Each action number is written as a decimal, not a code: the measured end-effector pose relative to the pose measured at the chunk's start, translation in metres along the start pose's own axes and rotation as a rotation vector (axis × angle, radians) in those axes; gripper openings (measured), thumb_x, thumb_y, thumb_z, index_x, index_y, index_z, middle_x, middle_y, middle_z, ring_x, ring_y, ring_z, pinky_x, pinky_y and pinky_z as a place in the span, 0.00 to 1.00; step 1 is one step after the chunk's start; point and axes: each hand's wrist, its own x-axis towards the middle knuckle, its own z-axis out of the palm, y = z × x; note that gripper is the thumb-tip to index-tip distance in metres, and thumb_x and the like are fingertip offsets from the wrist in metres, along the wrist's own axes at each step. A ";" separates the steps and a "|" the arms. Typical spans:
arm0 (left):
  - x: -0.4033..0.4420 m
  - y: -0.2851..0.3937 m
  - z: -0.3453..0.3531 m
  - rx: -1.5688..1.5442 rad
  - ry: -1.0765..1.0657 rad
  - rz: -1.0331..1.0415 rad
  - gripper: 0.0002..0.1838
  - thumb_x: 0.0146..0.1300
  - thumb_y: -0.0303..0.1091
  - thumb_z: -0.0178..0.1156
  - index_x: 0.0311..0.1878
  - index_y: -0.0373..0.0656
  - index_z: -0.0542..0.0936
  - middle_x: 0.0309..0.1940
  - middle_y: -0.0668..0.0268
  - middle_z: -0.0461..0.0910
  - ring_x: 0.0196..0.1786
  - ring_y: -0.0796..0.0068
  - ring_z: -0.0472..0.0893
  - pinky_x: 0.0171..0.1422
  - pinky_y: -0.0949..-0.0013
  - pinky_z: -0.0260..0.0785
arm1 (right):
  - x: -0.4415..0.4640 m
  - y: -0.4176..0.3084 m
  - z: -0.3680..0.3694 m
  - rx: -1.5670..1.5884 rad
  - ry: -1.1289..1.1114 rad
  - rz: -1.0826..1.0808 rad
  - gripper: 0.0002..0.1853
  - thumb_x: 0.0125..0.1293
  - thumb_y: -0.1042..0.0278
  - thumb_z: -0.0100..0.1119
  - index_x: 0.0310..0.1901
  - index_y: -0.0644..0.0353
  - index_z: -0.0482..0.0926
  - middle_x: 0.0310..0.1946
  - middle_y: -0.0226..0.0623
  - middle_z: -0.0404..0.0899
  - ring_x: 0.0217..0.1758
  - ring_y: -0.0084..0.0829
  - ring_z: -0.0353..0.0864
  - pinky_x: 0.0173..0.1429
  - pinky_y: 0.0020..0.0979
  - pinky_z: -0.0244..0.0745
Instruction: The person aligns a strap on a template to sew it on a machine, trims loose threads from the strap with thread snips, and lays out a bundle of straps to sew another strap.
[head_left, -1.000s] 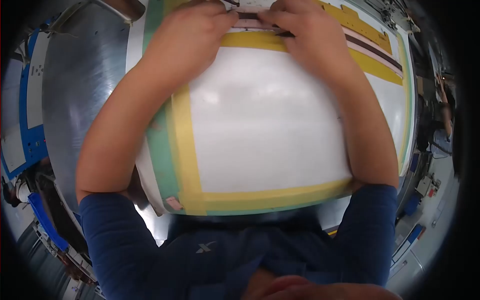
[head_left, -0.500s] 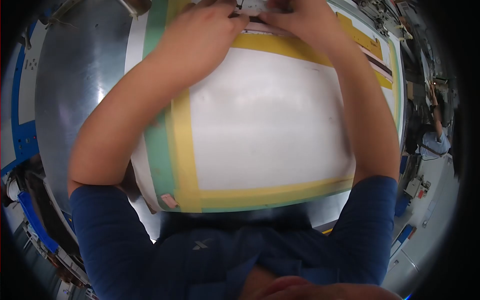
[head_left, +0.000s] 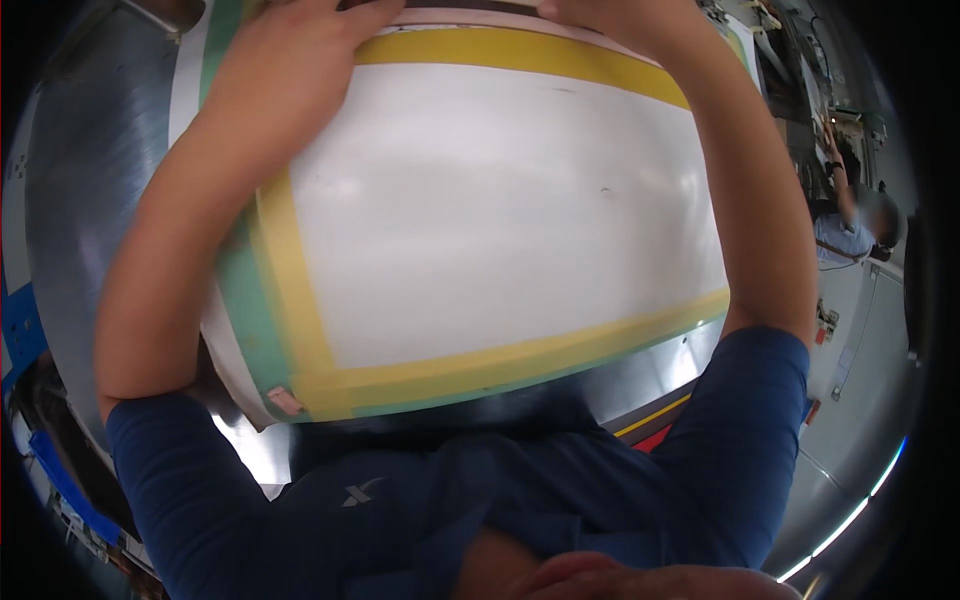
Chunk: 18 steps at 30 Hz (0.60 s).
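At the top of the view a dark strip [head_left: 470,5] with a pink border [head_left: 480,18] runs across a white board [head_left: 500,200]. My left hand [head_left: 300,50] reaches to the strip's left part, thumb along it; its other fingertips are cut off by the frame edge. Further right, my right hand [head_left: 625,22] touches the strip with a fingertip, and the rest of its fingers are out of sight. A mustard-yellow band [head_left: 520,48] lies just below the strip.
Yellow tape [head_left: 290,270] and green tape [head_left: 250,310] edge the board. A pink tab [head_left: 285,401] sits at its lower left corner. Bare metal surface [head_left: 95,150] lies left. Another person [head_left: 845,235] is far right, beside equipment.
The view has shifted, so the board sits further left and higher. My hands are further apart along the strip than before, and the yellow plate at the upper right is out of sight.
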 end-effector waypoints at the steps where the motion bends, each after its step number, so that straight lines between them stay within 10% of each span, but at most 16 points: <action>1: 0.000 0.001 0.000 -0.008 0.006 0.002 0.28 0.63 0.21 0.53 0.66 0.52 0.82 0.58 0.57 0.79 0.58 0.51 0.80 0.66 0.56 0.73 | -0.004 0.010 0.000 -0.002 0.005 0.022 0.27 0.60 0.46 0.74 0.47 0.64 0.84 0.49 0.53 0.86 0.57 0.52 0.83 0.60 0.46 0.78; 14: -0.002 -0.010 0.004 -0.114 -0.012 -0.045 0.31 0.64 0.19 0.50 0.69 0.54 0.81 0.67 0.55 0.76 0.68 0.49 0.75 0.74 0.56 0.67 | -0.051 0.170 0.016 -0.207 -0.066 0.430 0.23 0.62 0.48 0.73 0.48 0.59 0.86 0.46 0.46 0.86 0.50 0.49 0.86 0.54 0.46 0.80; 16: -0.015 -0.026 0.001 -0.139 0.015 -0.032 0.30 0.64 0.19 0.51 0.67 0.52 0.81 0.68 0.55 0.76 0.68 0.48 0.75 0.74 0.54 0.67 | -0.051 0.196 0.034 -0.252 -0.083 0.436 0.39 0.56 0.31 0.75 0.55 0.60 0.84 0.50 0.47 0.88 0.55 0.42 0.88 0.58 0.42 0.82; 18: -0.013 -0.029 0.001 -0.127 0.020 -0.011 0.30 0.64 0.19 0.51 0.68 0.52 0.81 0.66 0.54 0.77 0.68 0.47 0.75 0.75 0.54 0.67 | -0.060 0.231 0.050 -0.250 0.052 0.369 0.36 0.55 0.35 0.78 0.46 0.64 0.83 0.38 0.48 0.86 0.42 0.43 0.87 0.49 0.41 0.79</action>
